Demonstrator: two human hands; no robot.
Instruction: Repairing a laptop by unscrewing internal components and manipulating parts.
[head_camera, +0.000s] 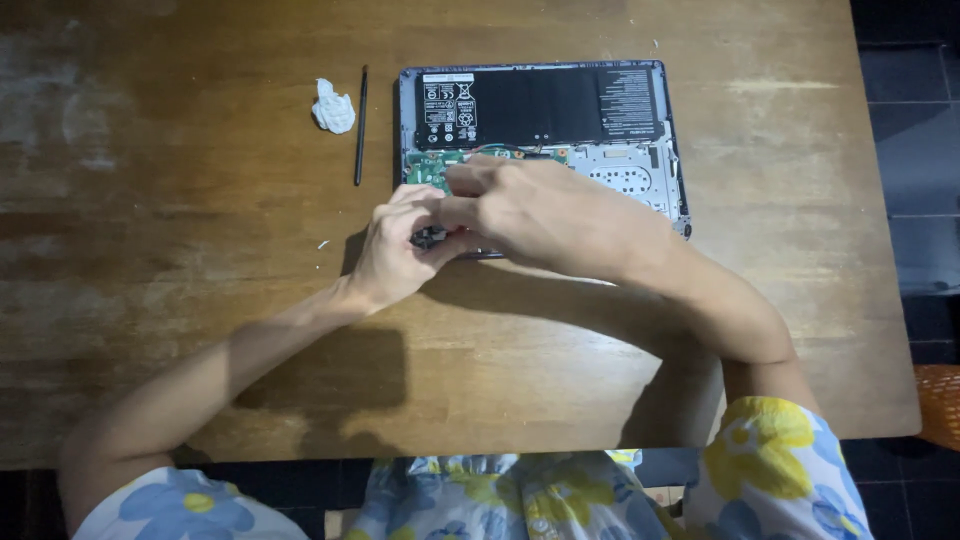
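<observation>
both our left hand (395, 250) and right hand (520, 205) pinch a small dark part (430, 237) over the open laptop (640, 175); a slip could scratch its board.

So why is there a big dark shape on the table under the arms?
In the head view, light from above casts arm shadows onto the wooden table; the left hand and right hand look slightly soft; the opened laptop is lit evenly, while the floor beyond the table edges stays dark.
</observation>
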